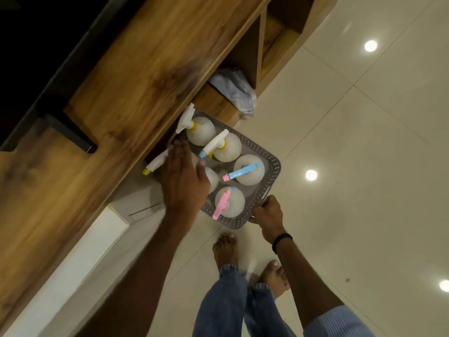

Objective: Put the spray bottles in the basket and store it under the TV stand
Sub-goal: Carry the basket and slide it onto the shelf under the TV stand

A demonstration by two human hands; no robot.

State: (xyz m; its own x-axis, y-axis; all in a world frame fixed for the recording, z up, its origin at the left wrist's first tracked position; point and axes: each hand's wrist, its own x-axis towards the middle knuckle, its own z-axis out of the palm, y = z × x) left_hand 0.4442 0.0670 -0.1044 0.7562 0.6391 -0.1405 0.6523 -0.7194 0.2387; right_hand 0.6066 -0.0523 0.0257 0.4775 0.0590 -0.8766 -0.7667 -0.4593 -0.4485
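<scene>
A thin black band (281, 242) encircles the right wrist. The right arm carries a light blue ribbed sleeve (340, 323). The legs are covered by blue denim jeans (223, 305) with frayed hems. The feet (224, 249) are bare.

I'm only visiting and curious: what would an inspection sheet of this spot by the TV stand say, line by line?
Surface: pale glossy floor tiles, with ceiling lights mirrored in them.
Job's things: grey perforated basket holding at least five spray bottles, its far end at the open front of the wooden TV stand.
Clutter: crumpled plastic bag in a stand compartment beside the basket.
Hands: right hand grips the basket's near rim; left hand lies over one bottle, fingers fairly straight, blurred.
Cables: nothing seen.
Surroundings: black TV foot on the stand's top; the person's bare feet on the tiles.
</scene>
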